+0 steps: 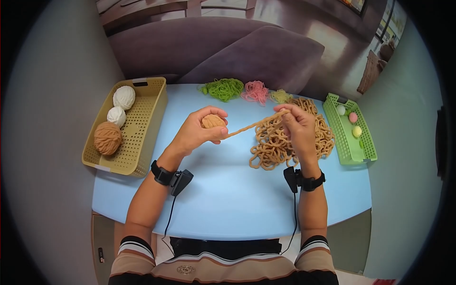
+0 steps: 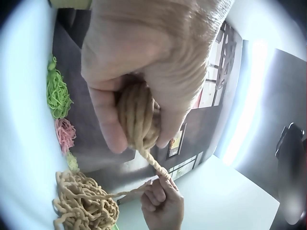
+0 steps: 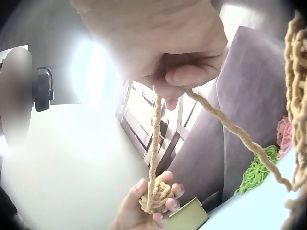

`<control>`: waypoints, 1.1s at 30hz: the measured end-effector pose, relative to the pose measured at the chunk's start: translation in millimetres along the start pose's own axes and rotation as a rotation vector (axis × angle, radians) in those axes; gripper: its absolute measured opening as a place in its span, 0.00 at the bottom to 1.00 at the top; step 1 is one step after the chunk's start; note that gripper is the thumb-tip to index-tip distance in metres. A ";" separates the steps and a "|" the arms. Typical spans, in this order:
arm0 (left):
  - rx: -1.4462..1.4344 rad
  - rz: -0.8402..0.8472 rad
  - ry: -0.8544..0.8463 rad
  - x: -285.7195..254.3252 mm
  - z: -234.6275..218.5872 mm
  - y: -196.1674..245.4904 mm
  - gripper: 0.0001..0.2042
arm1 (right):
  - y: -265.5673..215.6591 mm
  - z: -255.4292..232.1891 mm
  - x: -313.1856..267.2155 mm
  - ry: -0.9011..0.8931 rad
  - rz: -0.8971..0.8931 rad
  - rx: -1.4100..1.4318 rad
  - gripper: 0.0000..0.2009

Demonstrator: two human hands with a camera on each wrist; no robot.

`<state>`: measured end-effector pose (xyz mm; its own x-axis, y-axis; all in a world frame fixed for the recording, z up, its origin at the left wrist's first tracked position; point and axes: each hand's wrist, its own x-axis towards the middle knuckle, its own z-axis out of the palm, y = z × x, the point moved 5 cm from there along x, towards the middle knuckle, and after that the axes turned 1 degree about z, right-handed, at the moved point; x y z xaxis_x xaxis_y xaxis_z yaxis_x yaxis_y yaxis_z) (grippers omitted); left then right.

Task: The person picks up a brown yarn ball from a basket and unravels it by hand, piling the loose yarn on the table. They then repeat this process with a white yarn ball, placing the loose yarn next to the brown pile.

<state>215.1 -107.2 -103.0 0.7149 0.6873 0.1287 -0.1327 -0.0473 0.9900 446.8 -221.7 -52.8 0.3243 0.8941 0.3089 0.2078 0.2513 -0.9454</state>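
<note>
In the head view my left hand (image 1: 192, 130) grips a small tan yarn ball (image 1: 213, 121), thumb on one side and fingers round the other. A taut tan strand (image 1: 251, 127) runs from the ball to my right hand (image 1: 299, 126), which pinches it between thumb and fingers. Past that hand, the strand (image 3: 230, 125) slopes down to the loose tan yarn pile (image 1: 268, 147) on the table, as the right wrist view shows. Wound loops cover the ball (image 2: 136, 115) in the left wrist view. Both hands are raised over the blue table.
A tan basket (image 1: 149, 123) at left holds two white yarn balls (image 1: 124, 98) and a brown one (image 1: 108, 138). Green yarn (image 1: 223, 89), pink yarn (image 1: 256, 92) and pale yellow yarn (image 1: 280, 96) lie along the back edge. At right stands a green basket (image 1: 339, 137) with several small balls.
</note>
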 end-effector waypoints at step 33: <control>-0.294 0.073 -0.296 -6.5 21.8 -2.1 0.19 | 12.5 80.1 -28.3 -0.508 -0.047 -0.259 0.37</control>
<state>225.6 -127.4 -104.7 0.8569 0.4502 0.2510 -0.3498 0.1502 0.9247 366.3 -214.1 -81.8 -0.1621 0.9663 0.2000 0.4513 0.2529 -0.8558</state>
